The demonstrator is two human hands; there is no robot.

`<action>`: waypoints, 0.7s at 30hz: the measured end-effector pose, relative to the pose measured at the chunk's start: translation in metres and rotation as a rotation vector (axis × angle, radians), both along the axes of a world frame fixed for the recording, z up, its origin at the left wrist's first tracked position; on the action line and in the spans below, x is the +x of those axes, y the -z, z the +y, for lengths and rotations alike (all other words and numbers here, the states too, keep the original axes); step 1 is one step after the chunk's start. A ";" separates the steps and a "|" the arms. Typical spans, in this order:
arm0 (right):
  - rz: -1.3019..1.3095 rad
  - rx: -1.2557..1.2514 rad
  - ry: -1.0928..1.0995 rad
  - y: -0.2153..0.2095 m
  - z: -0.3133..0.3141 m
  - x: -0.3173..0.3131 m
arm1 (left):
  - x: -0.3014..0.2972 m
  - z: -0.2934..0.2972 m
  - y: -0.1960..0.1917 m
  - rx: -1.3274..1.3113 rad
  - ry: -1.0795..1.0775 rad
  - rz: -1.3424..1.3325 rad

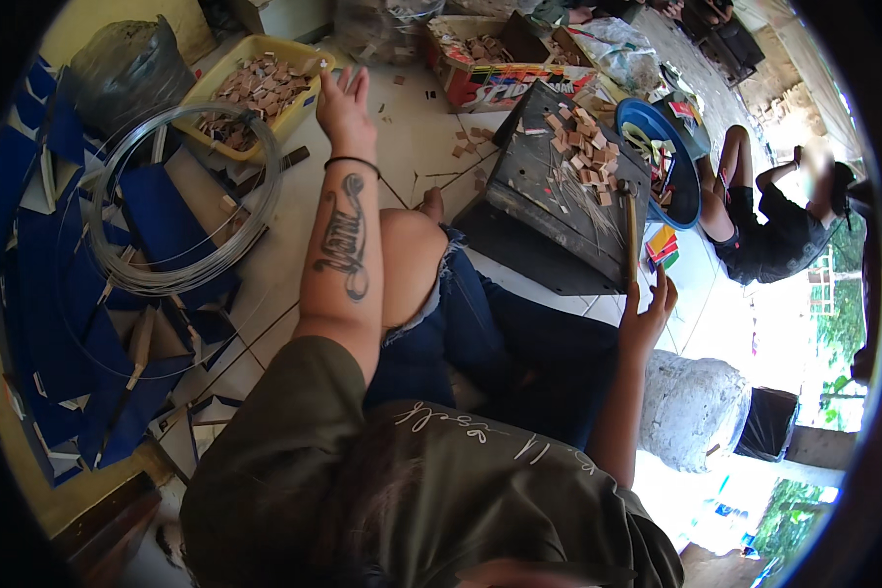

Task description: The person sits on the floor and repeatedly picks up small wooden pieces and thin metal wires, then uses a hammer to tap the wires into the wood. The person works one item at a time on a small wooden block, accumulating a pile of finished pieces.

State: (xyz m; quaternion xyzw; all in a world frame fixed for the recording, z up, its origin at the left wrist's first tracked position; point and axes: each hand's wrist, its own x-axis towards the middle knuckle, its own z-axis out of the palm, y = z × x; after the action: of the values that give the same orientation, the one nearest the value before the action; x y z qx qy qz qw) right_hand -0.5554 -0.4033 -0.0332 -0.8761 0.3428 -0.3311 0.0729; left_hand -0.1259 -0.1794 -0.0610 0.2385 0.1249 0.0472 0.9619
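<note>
My left hand (346, 110) is raised beside the right rim of a yellow basin (309, 106), which holds many small brown and reddish pieces. Its fingers are stretched apart, and I make out nothing held in it. My right hand (649, 318) is at the near right corner of a black block-like stand (534, 181), thumb and fingers apart. A hammer (631, 235) lies along that edge, its wooden handle end reaching the thumb; I see no grip around it. Small tan wooden pieces (586, 152) are heaped on the stand, with thin wires (583, 206) scattered nearby.
At left, a large wire coil (103, 240) rests over blue-covered pieces (118, 412). Behind the stand is a printed carton (461, 93) of brown pieces. A blue basin (694, 201) stands to its right; another person (789, 230) sits beyond. A pale rounded lump (691, 407) lies near my right arm.
</note>
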 end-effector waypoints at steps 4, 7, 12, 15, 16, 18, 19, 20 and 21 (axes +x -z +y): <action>-0.047 0.008 0.089 -0.005 0.006 -0.001 | -0.010 0.015 0.034 0.188 0.238 0.212; -0.141 0.101 0.123 -0.018 0.010 0.009 | -0.040 0.004 0.006 0.401 0.330 0.069; -0.257 -0.158 -0.026 -0.042 0.018 0.019 | -0.146 0.022 -0.106 0.675 0.398 -0.948; -0.273 -0.171 -0.020 -0.036 0.011 0.012 | -0.221 0.066 -0.162 0.653 0.439 -1.450; -0.268 -0.148 -0.005 -0.029 0.007 0.008 | -0.235 0.075 -0.178 0.563 0.443 -1.549; -0.137 -0.152 0.146 -0.009 -0.005 -0.007 | -0.261 0.092 -0.202 0.407 0.439 -1.660; -0.032 -0.152 0.242 0.002 -0.011 -0.018 | -0.271 0.099 -0.211 0.298 0.507 -1.659; 0.111 -0.127 0.341 0.015 -0.017 -0.030 | -0.281 0.108 -0.218 0.223 0.532 -1.675; 0.277 -0.068 0.438 0.025 -0.026 -0.043 | -0.291 0.115 -0.223 0.182 0.522 -1.697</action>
State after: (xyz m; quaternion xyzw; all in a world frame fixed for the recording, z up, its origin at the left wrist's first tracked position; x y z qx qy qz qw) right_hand -0.5987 -0.4292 -0.0585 -0.8199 0.5196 -0.2275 -0.0777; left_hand -0.4166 -0.0645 0.1622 0.2197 -0.6919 -0.0029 0.6877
